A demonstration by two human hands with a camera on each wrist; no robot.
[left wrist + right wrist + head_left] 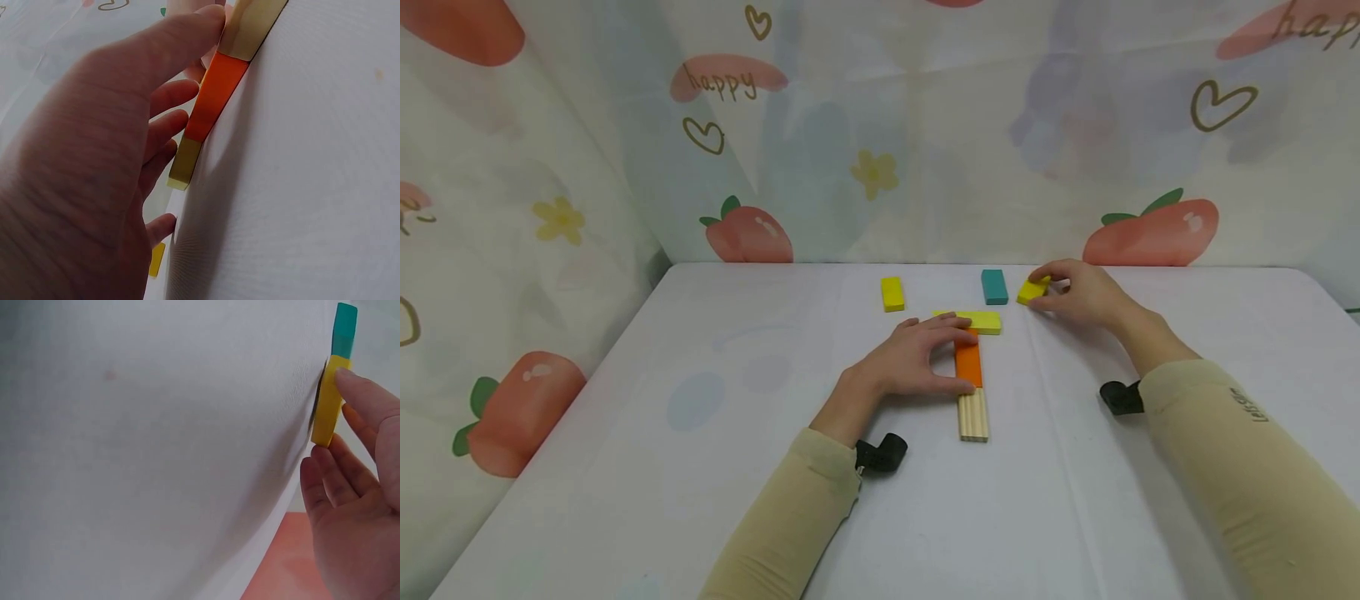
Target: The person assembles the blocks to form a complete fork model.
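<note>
Head view: the orange block (969, 367) already meets plain block (973, 415) and yellow bar (988, 322), left hand (917, 357) beside it, fingers wide; beyond it, right hand (1088, 292) pinches one yellow block (1030, 292), while teal block (995, 287) and spare yellow block (892, 294) seem unjoined.

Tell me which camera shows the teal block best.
The head view: the teal block lies there whole and uncovered. The right wrist view shows it beyond a yellow block; the left wrist view doesn't show it.

White table (625, 467): coloured blocks (995, 288), bare-wood piece (973, 417) on it
</note>
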